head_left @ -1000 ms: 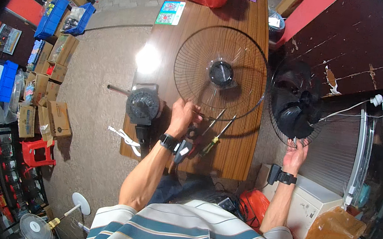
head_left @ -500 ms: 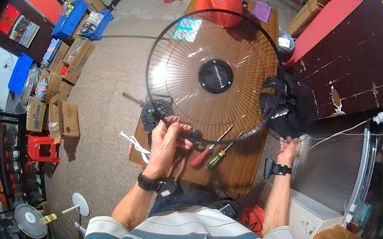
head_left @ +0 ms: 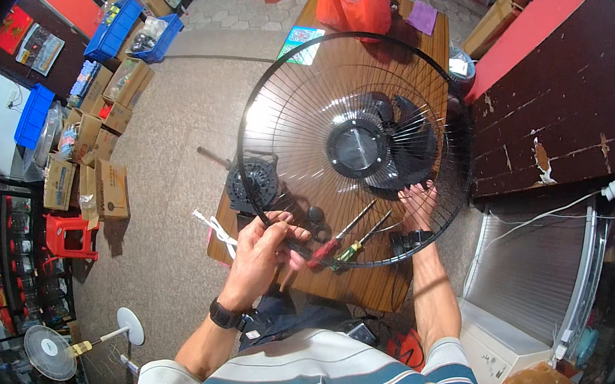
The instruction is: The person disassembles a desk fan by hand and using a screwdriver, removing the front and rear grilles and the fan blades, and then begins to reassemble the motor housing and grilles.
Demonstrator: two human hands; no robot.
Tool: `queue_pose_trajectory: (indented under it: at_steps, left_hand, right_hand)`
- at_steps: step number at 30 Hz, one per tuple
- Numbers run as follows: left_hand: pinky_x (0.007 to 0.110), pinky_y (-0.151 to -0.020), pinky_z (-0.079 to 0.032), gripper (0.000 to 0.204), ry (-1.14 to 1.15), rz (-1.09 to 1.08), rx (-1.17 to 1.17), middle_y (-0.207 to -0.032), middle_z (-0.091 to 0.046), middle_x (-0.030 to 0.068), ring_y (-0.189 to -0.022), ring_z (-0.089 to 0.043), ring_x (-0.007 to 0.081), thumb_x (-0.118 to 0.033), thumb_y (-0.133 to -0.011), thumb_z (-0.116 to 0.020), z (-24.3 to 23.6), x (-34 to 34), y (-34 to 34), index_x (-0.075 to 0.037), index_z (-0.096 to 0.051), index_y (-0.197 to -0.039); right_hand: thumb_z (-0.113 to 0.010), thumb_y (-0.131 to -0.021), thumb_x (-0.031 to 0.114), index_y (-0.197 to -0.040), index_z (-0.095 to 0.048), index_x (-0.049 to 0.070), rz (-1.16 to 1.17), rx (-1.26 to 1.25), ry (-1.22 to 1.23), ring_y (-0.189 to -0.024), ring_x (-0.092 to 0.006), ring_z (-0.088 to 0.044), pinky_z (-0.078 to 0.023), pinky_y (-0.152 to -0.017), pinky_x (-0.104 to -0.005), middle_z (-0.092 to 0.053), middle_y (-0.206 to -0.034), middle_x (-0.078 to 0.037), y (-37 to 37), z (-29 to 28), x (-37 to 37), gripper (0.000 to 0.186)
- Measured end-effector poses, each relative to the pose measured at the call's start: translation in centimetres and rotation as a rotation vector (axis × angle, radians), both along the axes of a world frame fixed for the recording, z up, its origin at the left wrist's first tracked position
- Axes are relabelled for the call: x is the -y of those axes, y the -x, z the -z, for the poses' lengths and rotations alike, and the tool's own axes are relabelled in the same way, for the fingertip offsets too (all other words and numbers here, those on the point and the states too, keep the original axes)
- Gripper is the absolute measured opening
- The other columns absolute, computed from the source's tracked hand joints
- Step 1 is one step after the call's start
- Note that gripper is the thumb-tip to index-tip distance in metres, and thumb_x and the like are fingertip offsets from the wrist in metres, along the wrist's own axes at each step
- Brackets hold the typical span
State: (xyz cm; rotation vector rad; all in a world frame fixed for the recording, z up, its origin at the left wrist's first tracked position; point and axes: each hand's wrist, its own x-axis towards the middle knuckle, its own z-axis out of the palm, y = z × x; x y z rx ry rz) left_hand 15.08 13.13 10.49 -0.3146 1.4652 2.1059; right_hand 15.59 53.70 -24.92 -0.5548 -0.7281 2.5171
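My left hand (head_left: 262,252) is closed on the near-left rim of a round black wire fan guard (head_left: 372,40), which it holds tilted above the wooden table (head_left: 376,290). My right hand (head_left: 419,200) shows through the wires on the guard's far side. Its fingers grip the edge of a dark fan blade (head_left: 415,140), partly hidden by the guard's hub. Beside my left hand, a black fan motor (head_left: 253,183) lies on the table's left edge. Under the guard's near rim are a red-handled screwdriver (head_left: 324,252) and a green-handled screwdriver (head_left: 351,252).
A red plastic bag (head_left: 356,0) and a purple cloth (head_left: 422,17) sit at the table's far end. A white cord (head_left: 217,228) hangs at its left edge. Cardboard boxes (head_left: 112,190) and a red stool (head_left: 71,236) stand left. A dark panel (head_left: 563,140) rises at right.
My right hand has brought the fan blade leftward, from beside the guard to behind it. The guard has shifted slightly right and nearer in my left hand, which keeps its grip.
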Motion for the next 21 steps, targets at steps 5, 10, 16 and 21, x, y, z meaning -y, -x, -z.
queue_pose_trajectory:
  at_steps: [5,10,16,21]
  left_hand:
    - [0.031,-0.056,-0.063,0.03,-0.006,0.074,0.004,-0.109,-0.077,0.0234,-0.066,-0.075,0.0218,-0.016,-0.112,-0.057,0.0,-0.6,-0.4,0.003,-0.053,-0.135]
    - [0.033,-0.058,-0.064,0.03,-0.073,0.074,0.03,-0.108,-0.077,0.0243,-0.067,-0.075,0.0238,-0.015,-0.112,-0.057,-1.0,-0.3,-1.8,0.004,-0.055,-0.134]
    - [0.03,-0.064,-0.062,0.033,-0.137,0.324,0.039,-0.111,-0.077,0.0189,-0.072,-0.074,0.02,-0.018,-0.114,-0.055,-1.8,-2.7,-4.1,0.005,-0.055,-0.137]
    - [0.032,-0.058,-0.064,0.03,-0.191,0.46,0.125,-0.105,-0.077,0.0201,-0.075,-0.076,0.023,-0.018,-0.113,-0.06,-3.0,-0.4,-6.1,0.003,-0.058,-0.134]
  right_hand:
    - [-0.053,-0.115,0.033,-0.142,-0.054,0.018,-0.017,0.247,-0.044,-0.105,-0.0189,-0.071,-0.06,-0.094,-0.0411,-0.069,-0.116,0.0,-3.4,-2.5,-0.7,0.031]
    - [-0.059,-0.113,0.024,-0.153,-0.055,0.011,-0.058,0.268,-0.352,-0.126,-0.0191,-0.065,-0.054,-0.109,-0.0392,-0.067,-0.143,-0.006,-5.8,-19.0,6.7,0.042]
    - [-0.054,-0.115,0.04,-0.157,-0.052,0.007,-0.12,-0.02,0.283,-0.14,-0.0341,-0.058,-0.051,-0.118,-0.0524,-0.059,-0.155,-0.017,-8.3,-28.8,9.5,0.054]
    - [-0.051,-0.11,0.06,-0.163,-0.045,0.008,-0.299,-0.394,0.642,-0.149,-0.0573,-0.043,-0.028,-0.125,-0.0789,-0.043,-0.167,-0.028,-9.9,-37.7,15.0,0.075]
